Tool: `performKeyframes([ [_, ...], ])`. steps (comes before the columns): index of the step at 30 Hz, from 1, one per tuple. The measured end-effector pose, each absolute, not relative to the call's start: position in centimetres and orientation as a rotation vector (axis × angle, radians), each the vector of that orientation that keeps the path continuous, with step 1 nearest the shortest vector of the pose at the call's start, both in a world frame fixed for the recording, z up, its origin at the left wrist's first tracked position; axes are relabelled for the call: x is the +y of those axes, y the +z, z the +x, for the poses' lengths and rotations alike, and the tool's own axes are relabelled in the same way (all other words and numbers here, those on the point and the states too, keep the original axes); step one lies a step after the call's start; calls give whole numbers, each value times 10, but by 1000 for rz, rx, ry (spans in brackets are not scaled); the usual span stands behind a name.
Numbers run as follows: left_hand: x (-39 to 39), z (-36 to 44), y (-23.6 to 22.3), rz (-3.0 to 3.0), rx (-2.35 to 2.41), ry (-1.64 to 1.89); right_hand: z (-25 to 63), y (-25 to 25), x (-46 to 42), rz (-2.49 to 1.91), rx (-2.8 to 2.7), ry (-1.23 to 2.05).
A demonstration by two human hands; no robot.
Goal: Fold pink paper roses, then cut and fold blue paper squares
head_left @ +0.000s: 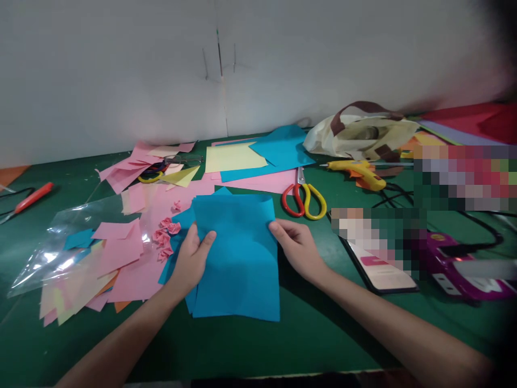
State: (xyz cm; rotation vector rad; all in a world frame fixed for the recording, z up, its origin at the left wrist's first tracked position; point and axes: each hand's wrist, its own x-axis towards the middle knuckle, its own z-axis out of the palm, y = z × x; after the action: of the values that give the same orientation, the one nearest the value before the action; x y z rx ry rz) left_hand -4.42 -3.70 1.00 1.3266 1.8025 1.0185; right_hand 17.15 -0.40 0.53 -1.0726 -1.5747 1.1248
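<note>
Several blue paper sheets (238, 253) are held up between my two hands over the green table. My left hand (191, 256) grips their left edge, thumb on the front face and fingers behind. At the upper right edge, my right hand (299, 245) pinches the paper between thumb and curled fingers. Small folded pink paper flowers (162, 237) lie just left of my left hand, on pink paper. Beyond my right hand rest scissors (304, 200) with one red and one yellow handle.
Paper scraps (117, 245) and a clear plastic sheet (44, 258) spread on the left. A yellow glue gun (357, 172), a phone (382, 264), a purple device (464, 275) and cables lie right. A cream bag (323, 137) and yellow paper (232, 158) sit near the white wall.
</note>
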Motion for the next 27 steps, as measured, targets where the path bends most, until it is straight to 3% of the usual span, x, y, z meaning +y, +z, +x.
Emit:
performKeyframes([
  [14,-44,-37,19,1289,1808,826,171,6,-6,-1159,-1369,1045],
  [27,-47,-35,10,1406,1687,852,173,10,-7,-1179,-1210,966],
])
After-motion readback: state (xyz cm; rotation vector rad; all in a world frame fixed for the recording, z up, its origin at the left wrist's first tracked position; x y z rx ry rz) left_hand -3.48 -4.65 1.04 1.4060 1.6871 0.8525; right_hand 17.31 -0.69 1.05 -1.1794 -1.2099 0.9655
